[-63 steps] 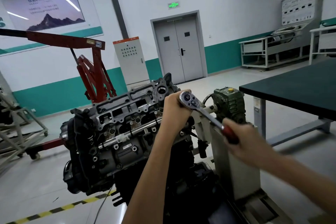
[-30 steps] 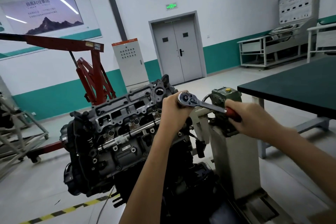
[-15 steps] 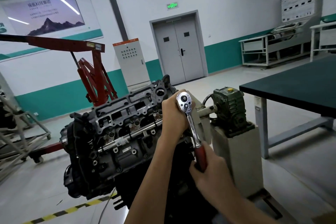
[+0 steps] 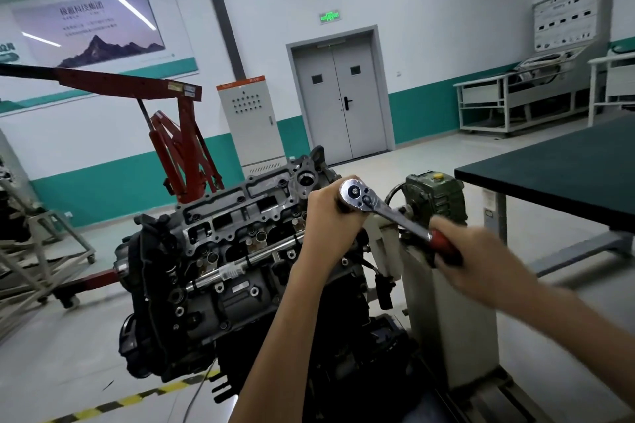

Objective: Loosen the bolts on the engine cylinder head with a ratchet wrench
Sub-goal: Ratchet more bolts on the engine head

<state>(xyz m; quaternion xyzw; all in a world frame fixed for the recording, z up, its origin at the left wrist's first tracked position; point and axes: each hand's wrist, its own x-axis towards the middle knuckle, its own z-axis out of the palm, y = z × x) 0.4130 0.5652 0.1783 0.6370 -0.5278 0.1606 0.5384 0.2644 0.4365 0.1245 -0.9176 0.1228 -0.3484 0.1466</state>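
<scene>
Two hands hold the ratchet wrench [image 4: 385, 209]: the right hand [image 4: 481, 261], blurred, has its grip clamped on the red handle, and the left hand [image 4: 330, 213] curls round the chrome head, at the right-hand end of the cylinder head [image 4: 240, 216]. A dark-topped desk [image 4: 567, 175] stands to the right. The lettering on the wall poster [image 4: 89, 27] and the green door sign [image 4: 329, 16] is too small to read.

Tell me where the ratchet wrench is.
Head view, centre-right: the ratchet wrench runs from the left hand at the cylinder head down-right to the right hand.
</scene>
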